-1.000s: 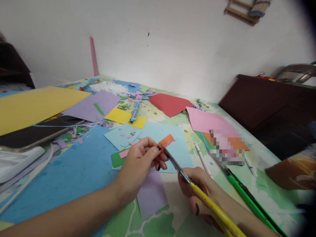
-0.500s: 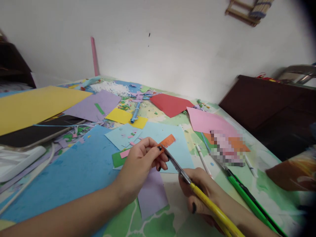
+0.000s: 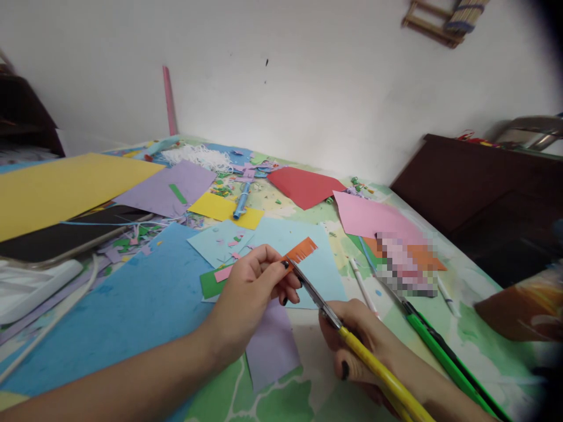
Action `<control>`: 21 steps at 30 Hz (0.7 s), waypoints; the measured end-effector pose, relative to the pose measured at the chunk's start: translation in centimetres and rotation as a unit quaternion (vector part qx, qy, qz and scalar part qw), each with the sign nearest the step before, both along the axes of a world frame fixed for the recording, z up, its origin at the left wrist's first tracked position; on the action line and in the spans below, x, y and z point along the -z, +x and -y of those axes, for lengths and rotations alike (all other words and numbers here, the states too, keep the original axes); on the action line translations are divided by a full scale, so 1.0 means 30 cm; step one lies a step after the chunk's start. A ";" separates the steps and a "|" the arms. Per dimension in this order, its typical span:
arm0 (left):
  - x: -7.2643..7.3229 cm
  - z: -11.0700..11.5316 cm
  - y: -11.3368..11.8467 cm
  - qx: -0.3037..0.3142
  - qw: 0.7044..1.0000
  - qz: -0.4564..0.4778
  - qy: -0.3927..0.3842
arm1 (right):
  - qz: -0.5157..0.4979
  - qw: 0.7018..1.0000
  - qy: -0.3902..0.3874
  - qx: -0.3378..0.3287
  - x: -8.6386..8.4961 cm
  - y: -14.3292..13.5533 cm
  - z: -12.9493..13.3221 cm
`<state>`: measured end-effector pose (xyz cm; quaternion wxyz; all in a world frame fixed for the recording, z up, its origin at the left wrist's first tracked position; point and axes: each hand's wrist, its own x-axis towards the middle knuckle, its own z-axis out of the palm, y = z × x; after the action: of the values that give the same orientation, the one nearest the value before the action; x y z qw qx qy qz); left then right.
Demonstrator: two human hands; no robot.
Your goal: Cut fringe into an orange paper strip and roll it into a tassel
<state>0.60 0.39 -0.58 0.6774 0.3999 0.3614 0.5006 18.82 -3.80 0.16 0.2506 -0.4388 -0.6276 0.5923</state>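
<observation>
My left hand (image 3: pixel 259 281) pinches an orange paper strip (image 3: pixel 303 249) between thumb and fingers, near the middle of the view. Short slits run along the strip's lower right edge. In my right hand (image 3: pixel 356 343) are yellow-handled scissors (image 3: pixel 373 366), with their metal blades pointing up and left. The blade tips meet the strip right beside my left thumb. Under the strip lies light blue paper (image 3: pixel 328 269). A green piece (image 3: pixel 211 284) with a pink strip (image 3: pixel 222 274) on it is left of my left hand, and a purple sheet (image 3: pixel 272 349) lies below it.
A large blue sheet (image 3: pixel 132 310), a phone (image 3: pixel 70 234) and a white tray (image 3: pixel 35 287) are on the left. Red paper (image 3: pixel 303 184) and white string (image 3: pixel 197 158) lie farther back. On the right are pink paper (image 3: pixel 373 220), a green cutter (image 3: pixel 448 357) and a white pen (image 3: pixel 363 287).
The orange strip reaches slightly farther up and right from my left fingers, and more of its slits show. Both hands and the scissors have stayed almost in place.
</observation>
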 end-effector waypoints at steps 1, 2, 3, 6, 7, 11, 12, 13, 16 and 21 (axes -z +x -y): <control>0.000 0.000 0.000 0.000 1.000 0.000 0.000 | 0.001 1.000 -0.003 0.001 0.001 0.002 0.000; 0.000 0.001 0.000 0.000 1.000 -0.001 0.000 | 0.003 1.000 -0.005 0.002 0.001 0.004 0.001; 0.001 0.001 0.000 0.000 1.000 -0.003 0.002 | 0.005 1.000 -0.002 0.004 0.001 0.005 0.002; 0.000 0.001 0.000 0.001 1.000 -0.011 0.005 | 0.017 1.000 0.007 0.008 0.000 0.005 0.004; 0.000 0.001 0.000 0.000 1.000 -0.013 0.005 | 0.018 1.000 0.009 0.009 -0.001 0.004 0.005; 0.000 0.002 -0.002 0.003 1.000 -0.016 0.003 | 0.019 1.000 0.013 0.007 -0.006 -0.002 0.007; 0.001 0.002 -0.003 0.005 1.000 -0.016 0.004 | 0.022 1.000 0.016 0.011 -0.008 -0.003 0.007; 0.002 0.002 -0.003 0.006 1.000 -0.016 0.006 | 0.022 1.000 0.018 0.013 -0.009 -0.003 0.007; 0.006 0.001 -0.003 0.009 1.000 -0.020 0.011 | 0.014 1.000 0.015 0.005 -0.011 -0.003 0.004; 0.009 -0.001 -0.002 0.009 1.000 -0.021 0.014 | 0.017 1.000 0.005 0.017 -0.012 -0.008 0.004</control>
<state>0.54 0.43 -0.84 0.6685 0.4234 0.3644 0.4909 18.58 -3.93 0.52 0.2523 -0.4576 -0.6274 0.5773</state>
